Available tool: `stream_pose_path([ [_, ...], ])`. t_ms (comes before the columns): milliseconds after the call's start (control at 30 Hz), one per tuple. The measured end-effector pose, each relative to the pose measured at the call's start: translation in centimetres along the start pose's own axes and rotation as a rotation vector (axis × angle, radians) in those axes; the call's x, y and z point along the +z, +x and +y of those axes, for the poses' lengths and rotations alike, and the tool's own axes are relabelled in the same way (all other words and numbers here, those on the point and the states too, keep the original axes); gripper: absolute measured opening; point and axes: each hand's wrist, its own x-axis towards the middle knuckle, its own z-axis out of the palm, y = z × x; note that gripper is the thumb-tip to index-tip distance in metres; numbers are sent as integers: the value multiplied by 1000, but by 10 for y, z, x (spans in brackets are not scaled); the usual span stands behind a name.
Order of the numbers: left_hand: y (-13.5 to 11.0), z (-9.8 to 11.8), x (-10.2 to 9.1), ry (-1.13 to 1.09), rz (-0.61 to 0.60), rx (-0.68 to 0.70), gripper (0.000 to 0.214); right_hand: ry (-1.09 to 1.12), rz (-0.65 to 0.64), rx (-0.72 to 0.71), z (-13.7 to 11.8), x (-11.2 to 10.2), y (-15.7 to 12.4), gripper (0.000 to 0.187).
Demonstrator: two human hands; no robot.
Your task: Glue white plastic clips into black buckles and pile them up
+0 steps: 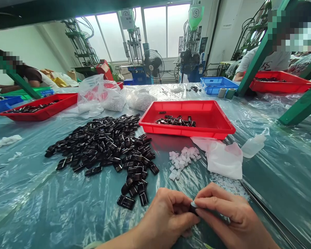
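Observation:
My left hand [168,212] and my right hand [228,216] meet at the near edge of the table, fingers pinched together on a small black plastic part [193,206] with a pale bit showing at its top. A big heap of black plastic parts [106,145] spreads over the plastic-covered table to the left, with loose ones [126,201] right by my left hand. A small heap of white pieces [182,160] lies just beyond my hands. A red tray [212,128] behind it holds several black parts.
A white cloth or bag [224,160] and a small squeeze bottle [253,145] lie right of the white pieces. Clear bags [103,95], more red trays [44,110] and a blue tray [217,84] stand farther back. Green frame legs [300,107] rise at right. Other people sit at far left and right.

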Motion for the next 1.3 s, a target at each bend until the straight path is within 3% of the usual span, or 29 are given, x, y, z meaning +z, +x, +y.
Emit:
stream_pose_path([
  [400,-1,4,0,5,3,-9,22,-171,5,-90,-1,7,-4,19],
  [533,2,11,0,-27,65,22,21,-214,71,-42,-2,3,-2,26],
  [633,6,31,-4,-28,136,28,19,-235,174,-1,0,-1,1,33],
  [733,17,63,-14,124,236,141,13,-210,159,25,0,-3,3,30],
  [900,63,115,-38,177,386,266,7,-168,83,31,-2,0,3,23],
  [1033,101,138,-49,218,467,329,14,-129,22,28,-3,3,2,18],
  [1167,109,140,-54,336,486,393,29,-96,-24,29,-1,4,1,16],
  [1300,75,118,-60,586,442,450,24,-92,-55,20,-1,3,-1,18],
])
